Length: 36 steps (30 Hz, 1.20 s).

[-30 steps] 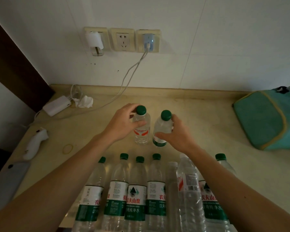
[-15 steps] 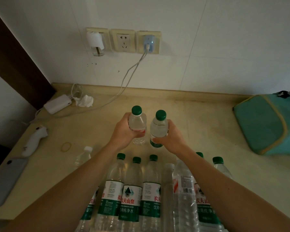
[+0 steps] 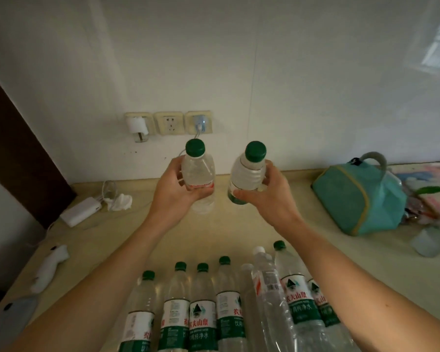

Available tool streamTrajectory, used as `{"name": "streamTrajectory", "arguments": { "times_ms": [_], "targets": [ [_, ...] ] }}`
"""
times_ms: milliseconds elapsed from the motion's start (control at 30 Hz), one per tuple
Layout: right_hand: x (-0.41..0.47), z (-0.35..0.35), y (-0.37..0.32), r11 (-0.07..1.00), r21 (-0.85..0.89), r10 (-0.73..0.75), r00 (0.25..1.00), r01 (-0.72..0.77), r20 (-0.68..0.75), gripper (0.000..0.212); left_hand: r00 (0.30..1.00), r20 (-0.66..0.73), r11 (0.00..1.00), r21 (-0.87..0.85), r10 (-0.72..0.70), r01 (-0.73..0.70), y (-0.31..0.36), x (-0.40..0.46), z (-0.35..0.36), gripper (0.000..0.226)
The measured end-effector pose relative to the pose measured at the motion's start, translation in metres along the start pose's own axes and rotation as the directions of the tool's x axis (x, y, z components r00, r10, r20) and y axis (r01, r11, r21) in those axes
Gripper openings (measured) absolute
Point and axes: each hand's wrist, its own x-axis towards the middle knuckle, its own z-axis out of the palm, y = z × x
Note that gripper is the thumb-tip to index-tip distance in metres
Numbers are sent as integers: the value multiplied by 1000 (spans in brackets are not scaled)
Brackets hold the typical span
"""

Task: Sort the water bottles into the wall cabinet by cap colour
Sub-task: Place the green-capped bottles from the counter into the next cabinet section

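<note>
My left hand grips a small green-capped bottle with a red-edged label, held upright above the counter. My right hand grips a second small green-capped bottle, tilted slightly right. Both are lifted in front of the wall sockets. Below, near the counter's front edge, lies a row of several larger green-capped bottles. Among them lie white-capped clear bottles. No wall cabinet is in view.
A teal bag sits at the right on the beige counter. A white power bank, crumpled tissue and cable lie at the back left. A white handheld device lies at the left edge. Wall sockets hold chargers.
Both hands have lifted their bottles off the counter and moved them apart. The camera has tilted upward, showing more wall.
</note>
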Motion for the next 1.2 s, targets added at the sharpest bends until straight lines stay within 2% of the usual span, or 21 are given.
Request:
{"name": "streamTrajectory", "arguments": {
  "times_ms": [167, 333, 500, 633, 733, 833, 1000, 1200],
  "targets": [
    [-25, -24, -96, 984, 26, -170, 977, 175, -125, 67, 980, 9, 979, -50, 198, -197, 86, 1, -26, 66],
    [-43, -58, -190, 959, 45, -263, 934, 281, -241, 60, 933, 20, 931, -67, 360, -358, 185, 4, -44, 69],
    [-50, -101, -278, 900, 77, -391, 873, 429, -291, 59, 841, -13, 837, -83, 541, -540, 284, 7, -63, 65],
    [-45, -131, -340, 828, 74, -499, 791, 555, -354, 56, 771, -69, 764, -103, 633, -637, 360, 14, -79, 53],
    [-35, -151, -378, 801, 18, -547, 744, 598, -383, 53, 752, -113, 742, -123, 649, -659, 405, 28, -85, 48],
    [-21, -171, -405, 803, -29, -561, 741, 595, -369, 48, 755, -159, 746, -126, 636, -654, 438, 53, -81, 38],
    [14, -193, -426, 859, -2, -485, 810, 512, -329, 45, 805, -233, 807, -114, 546, -580, 463, 104, -63, 45],
    [75, -202, -425, 931, 44, -343, 908, 363, -241, 57, 855, -260, 873, -77, 448, -481, 454, 156, -46, 44]
  ]
}}
